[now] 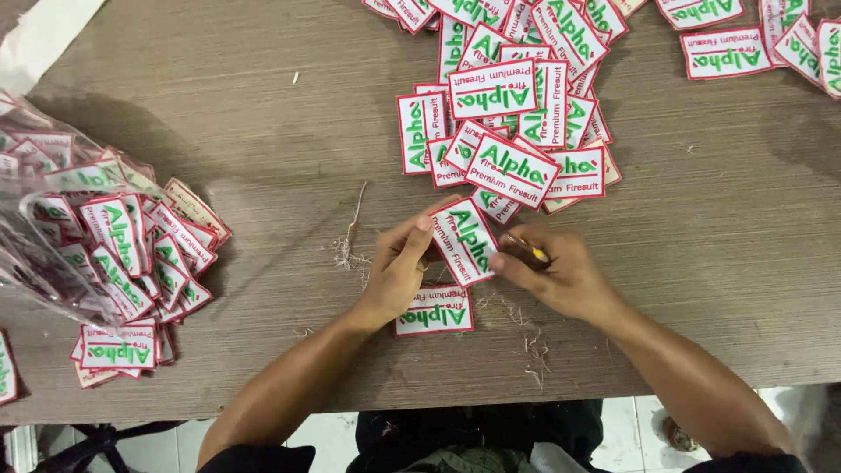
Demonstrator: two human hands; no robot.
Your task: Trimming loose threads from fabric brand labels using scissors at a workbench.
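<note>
Looks like a small garment-trim workshop, prob. a finishing bench. I'm sat at a worn wood-grain table (263,149) w/ embroidered patches (512,131) heaped by the dozen, all identical: white, red border, green lettering. More spill from a clear plastic bag (53,236) on my left. Cut thread scraps (350,241) litter the top. Bulk piece-work, not a home desk. Tiled floor (631,429) shows below the table edge.

The white rectangular embroidered cloth patch with red stitched border (462,240) looks matt and woven. The grey-brown wood-grain tabletop (263,131) appears dull and rough-streaked. The clear plastic bag (39,236) is glossy and crinkled.
</note>
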